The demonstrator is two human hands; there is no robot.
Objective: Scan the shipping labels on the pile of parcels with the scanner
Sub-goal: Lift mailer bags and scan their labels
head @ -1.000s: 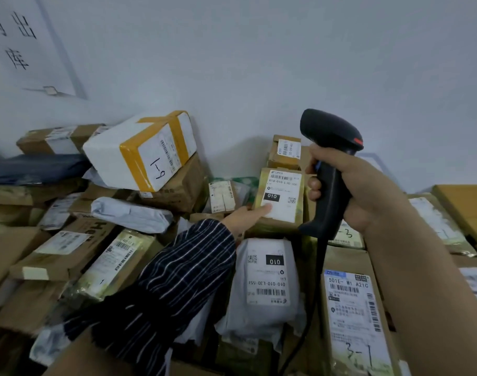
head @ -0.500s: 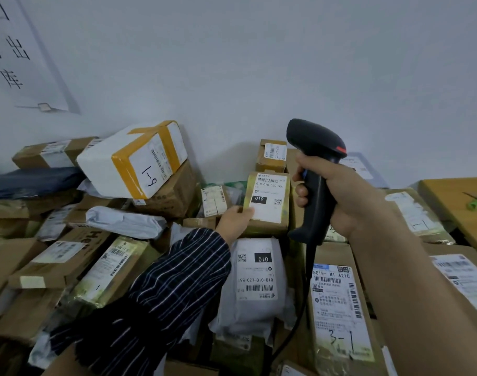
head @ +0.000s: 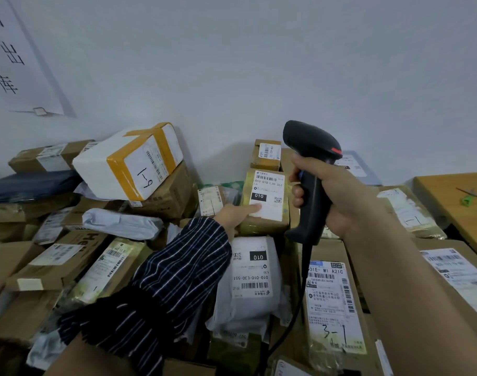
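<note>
Upright scanner [head: 312, 147] beside parcel [head: 268, 191], nose wallward

A plain pale wall [head: 259, 63] is seen behind, dimly and evenly lit. A white sheet [head: 12, 55] printed with large black characters is fixed to it at upper left. At the right edge a wooden desk [head: 446, 185] is seen, with green-handled scissors [head: 472, 198] laid on it.
</note>
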